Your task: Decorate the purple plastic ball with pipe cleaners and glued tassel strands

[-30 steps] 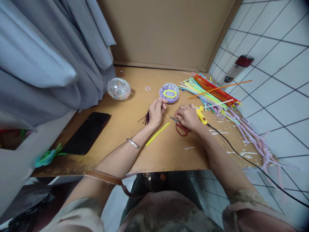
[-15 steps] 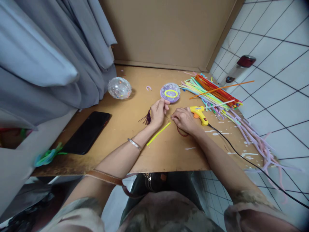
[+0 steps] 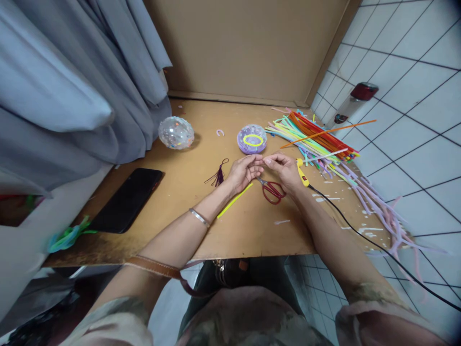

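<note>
Left hand (image 3: 246, 173) and right hand (image 3: 287, 173) meet at the fingertips, left fingers loosely curled, right thumb drawn toward the forefinger; whether anything fine is pinched there cannot be made out. Scissors (image 3: 265, 183) lie just below, between the hands, yellow strip (image 3: 235, 201) beside the left wrist, tassel (image 3: 219, 176) to its left, purple bowl (image 3: 251, 148) just beyond both. Judgement: brace forearms on the worktop (image 3: 248, 235), pinch lightly, keep fingers off the scissor tips.
</note>
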`<state>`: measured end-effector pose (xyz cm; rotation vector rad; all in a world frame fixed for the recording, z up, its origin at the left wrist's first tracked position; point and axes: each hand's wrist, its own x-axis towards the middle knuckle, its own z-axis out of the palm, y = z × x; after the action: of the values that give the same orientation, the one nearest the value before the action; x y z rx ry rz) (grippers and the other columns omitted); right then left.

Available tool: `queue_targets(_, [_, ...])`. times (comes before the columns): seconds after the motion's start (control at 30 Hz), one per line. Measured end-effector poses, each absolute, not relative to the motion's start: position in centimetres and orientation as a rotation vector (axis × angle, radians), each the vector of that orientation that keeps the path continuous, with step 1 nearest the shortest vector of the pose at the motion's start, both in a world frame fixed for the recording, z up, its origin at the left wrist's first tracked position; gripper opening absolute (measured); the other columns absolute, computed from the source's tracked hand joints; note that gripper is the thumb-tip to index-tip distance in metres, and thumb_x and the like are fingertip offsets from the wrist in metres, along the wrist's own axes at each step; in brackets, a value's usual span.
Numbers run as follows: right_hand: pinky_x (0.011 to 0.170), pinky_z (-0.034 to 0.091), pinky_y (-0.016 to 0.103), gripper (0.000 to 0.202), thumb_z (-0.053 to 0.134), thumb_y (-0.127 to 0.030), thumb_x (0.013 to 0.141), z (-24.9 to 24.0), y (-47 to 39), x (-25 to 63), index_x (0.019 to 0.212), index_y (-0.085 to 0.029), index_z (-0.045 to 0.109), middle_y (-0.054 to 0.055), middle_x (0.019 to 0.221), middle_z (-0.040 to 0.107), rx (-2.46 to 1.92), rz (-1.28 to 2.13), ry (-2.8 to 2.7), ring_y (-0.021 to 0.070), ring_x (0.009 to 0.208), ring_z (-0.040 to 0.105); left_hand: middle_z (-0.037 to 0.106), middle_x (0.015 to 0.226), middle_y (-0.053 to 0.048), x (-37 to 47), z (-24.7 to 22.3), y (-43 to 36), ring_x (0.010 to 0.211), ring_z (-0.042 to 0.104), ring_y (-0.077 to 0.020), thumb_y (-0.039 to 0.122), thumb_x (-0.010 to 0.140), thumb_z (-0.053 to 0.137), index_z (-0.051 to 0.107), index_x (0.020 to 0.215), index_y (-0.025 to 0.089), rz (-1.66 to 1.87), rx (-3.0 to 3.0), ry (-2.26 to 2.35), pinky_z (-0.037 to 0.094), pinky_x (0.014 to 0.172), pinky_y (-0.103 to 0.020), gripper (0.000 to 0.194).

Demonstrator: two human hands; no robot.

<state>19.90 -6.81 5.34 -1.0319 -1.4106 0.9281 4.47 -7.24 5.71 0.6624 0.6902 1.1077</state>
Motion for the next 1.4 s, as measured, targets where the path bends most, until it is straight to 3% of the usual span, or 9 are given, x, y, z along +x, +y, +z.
queue_targets(0.3, [0.08, 0.056, 0.039, 0.041, 0.086, -0.06, 0.061, 5.3, -6.9, 19.7, 0.072, -0.023, 0.07, 0.002, 0.077, 0.069, -1.028, 0.986, -1.318, 0.0186, 0.075, 0.064, 0.075, 0.079, -0.005, 4.7, 5.3, -7.4, 0.056, 0.063, -0.006, 0.019, 0.091, 0.065, 0.067, 0.085, 0.013, 1.029, 0.678, 0.656, 0.049, 0.058, -0.019, 0.009])
queue_targets(0.47, [0.076, 0.052, 0.035, 0.035, 0.079, -0.054, 0.07, 5.0, -6.7, 19.9, 0.073, -0.021, 0.069, 0.002, 0.077, 0.067, -1.091, 0.892, -1.414, 0.0169, 0.075, 0.06, 0.071, 0.078, 0.0, 5.0, 4.6, -7.2, 0.05, 0.053, -0.0038, 0.023, 0.089, 0.067, 0.065, 0.084, 0.016, 1.302, 0.858, 0.791, 0.042, 0.051, -0.018, 0.009])
queue_targets(0.63, [0.073, 0.048, 0.033, 0.028, 0.072, -0.047, 0.076, 4.7, -6.4, 20.1, 0.073, -0.02, 0.068, 0.0, 0.072, 0.06, -1.177, 0.71, -1.527, 0.0154, 0.071, 0.053, 0.071, 0.08, -0.001, 4.7, 4.2, -7.7, 0.062, 0.058, -0.0088, 0.026, 0.086, 0.07, 0.071, 0.092, 0.018, 1.562, 1.313, 0.96, 0.047, 0.062, -0.021, 0.009])
queue_targets(0.83, [0.074, 0.048, 0.034, 0.026, 0.068, -0.047, 0.076, 4.7, -6.4, 20.1, 0.073, -0.021, 0.068, 0.001, 0.075, 0.061, -1.188, 0.656, -1.553, 0.0157, 0.07, 0.052, 0.076, 0.084, -0.005, 4.3, 4.2, -7.8, 0.072, 0.064, -0.0142, 0.026, 0.086, 0.068, 0.075, 0.084, 0.018, 1.535, 1.596, 1.039, 0.05, 0.073, -0.025, 0.011])
queue_targets(1.4, [0.074, 0.049, 0.033, 0.017, 0.066, -0.038, 0.074, 4.8, -6.5, 19.8, 0.071, -0.021, 0.068, 0.001, 0.074, 0.065, -1.199, 0.649, -1.53, 0.0162, 0.071, 0.055, 0.07, 0.068, -0.002, 4.4, 3.7, -7.6, 0.061, 0.057, -0.0132, 0.033, 0.085, 0.067, 0.075, 0.077, 0.018, 1.457, 1.619, 1.039, 0.045, 0.064, -0.024, 0.018])
